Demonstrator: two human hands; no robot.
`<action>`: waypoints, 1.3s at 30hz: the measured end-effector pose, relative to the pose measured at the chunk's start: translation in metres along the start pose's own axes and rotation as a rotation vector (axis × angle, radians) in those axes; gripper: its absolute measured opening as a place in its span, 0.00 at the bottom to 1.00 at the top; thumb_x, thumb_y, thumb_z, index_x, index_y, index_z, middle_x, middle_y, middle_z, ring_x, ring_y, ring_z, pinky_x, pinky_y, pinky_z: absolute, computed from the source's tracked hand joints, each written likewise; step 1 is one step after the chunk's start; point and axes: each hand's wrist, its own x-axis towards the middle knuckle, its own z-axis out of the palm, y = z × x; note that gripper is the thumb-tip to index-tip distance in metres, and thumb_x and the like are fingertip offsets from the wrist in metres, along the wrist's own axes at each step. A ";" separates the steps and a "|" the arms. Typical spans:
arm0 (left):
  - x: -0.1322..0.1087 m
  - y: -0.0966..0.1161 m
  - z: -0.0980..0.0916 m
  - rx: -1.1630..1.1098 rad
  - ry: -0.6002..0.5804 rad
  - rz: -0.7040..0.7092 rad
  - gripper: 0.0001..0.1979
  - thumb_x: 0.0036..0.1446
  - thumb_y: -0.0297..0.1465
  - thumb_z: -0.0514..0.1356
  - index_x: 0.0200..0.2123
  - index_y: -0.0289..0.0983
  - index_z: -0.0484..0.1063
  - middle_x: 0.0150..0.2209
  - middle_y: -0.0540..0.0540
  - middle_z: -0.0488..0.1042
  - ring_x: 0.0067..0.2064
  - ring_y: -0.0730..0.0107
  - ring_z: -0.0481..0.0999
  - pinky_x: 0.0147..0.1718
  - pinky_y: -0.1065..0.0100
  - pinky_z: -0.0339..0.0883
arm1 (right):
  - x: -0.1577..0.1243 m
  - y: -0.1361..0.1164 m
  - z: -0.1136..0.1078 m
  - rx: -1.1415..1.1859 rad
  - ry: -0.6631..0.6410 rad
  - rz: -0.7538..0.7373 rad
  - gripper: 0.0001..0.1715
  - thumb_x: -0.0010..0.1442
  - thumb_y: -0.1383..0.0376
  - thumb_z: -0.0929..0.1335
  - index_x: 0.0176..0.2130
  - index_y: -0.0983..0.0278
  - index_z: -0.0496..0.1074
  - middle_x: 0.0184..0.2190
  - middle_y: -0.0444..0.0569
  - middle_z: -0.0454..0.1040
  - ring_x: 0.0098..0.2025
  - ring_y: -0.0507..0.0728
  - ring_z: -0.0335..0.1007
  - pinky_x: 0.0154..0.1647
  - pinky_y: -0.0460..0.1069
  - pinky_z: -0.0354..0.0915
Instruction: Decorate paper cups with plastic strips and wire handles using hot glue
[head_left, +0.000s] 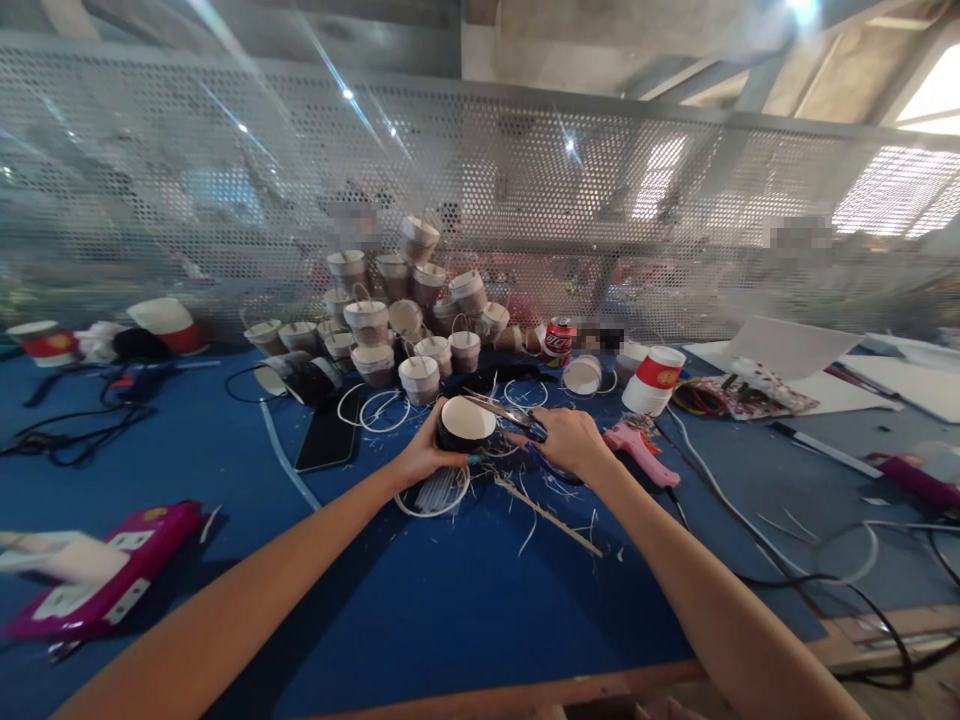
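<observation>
My left hand (426, 455) is wrapped round a short dark-sided paper cup (465, 424) with a white inside, held just above the blue table (420, 600). My right hand (566, 440) is closed on a pair of scissors (501, 410), whose blades reach left over the cup's rim. Thin white strips and trimmings (525, 500) lie scattered under and round both hands. A looped white strip (439, 492) lies below the cup.
A heap of small handled paper cups (405, 310) stands behind. Nearby lie a black phone (330, 435), a red soda can (559, 342), red-and-white cups (654, 380), a pink glue gun (639, 448), cables (787, 540) and a magenta case (112, 580). A perforated metal screen (480, 190) closes the back.
</observation>
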 end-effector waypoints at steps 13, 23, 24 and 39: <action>-0.001 0.006 0.000 -0.077 -0.025 -0.040 0.54 0.29 0.25 0.70 0.61 0.41 0.49 0.50 0.40 0.69 0.42 0.56 0.74 0.42 0.56 0.70 | 0.001 0.001 -0.002 -0.009 -0.030 0.033 0.42 0.55 0.37 0.48 0.41 0.64 0.68 0.34 0.56 0.76 0.37 0.63 0.73 0.33 0.50 0.61; 0.001 0.007 0.001 -0.153 -0.050 -0.019 0.46 0.28 0.21 0.68 0.56 0.35 0.59 0.45 0.41 0.73 0.38 0.59 0.75 0.39 0.61 0.70 | -0.001 0.004 -0.004 0.009 -0.016 -0.029 0.38 0.56 0.39 0.51 0.43 0.64 0.66 0.38 0.56 0.73 0.41 0.61 0.70 0.37 0.50 0.60; 0.001 0.006 0.001 -0.153 -0.052 -0.028 0.45 0.28 0.21 0.68 0.55 0.35 0.60 0.44 0.41 0.73 0.37 0.60 0.75 0.38 0.63 0.70 | -0.001 0.003 -0.004 -0.003 -0.004 -0.034 0.39 0.56 0.39 0.51 0.43 0.65 0.66 0.38 0.56 0.73 0.42 0.61 0.70 0.38 0.50 0.60; 0.000 0.002 -0.005 -0.195 -0.092 -0.118 0.46 0.28 0.20 0.64 0.57 0.38 0.57 0.34 0.47 0.76 0.28 0.64 0.75 0.30 0.65 0.68 | 0.000 0.007 0.003 0.007 0.039 -0.047 0.39 0.54 0.37 0.50 0.38 0.60 0.70 0.30 0.52 0.76 0.34 0.60 0.72 0.30 0.48 0.57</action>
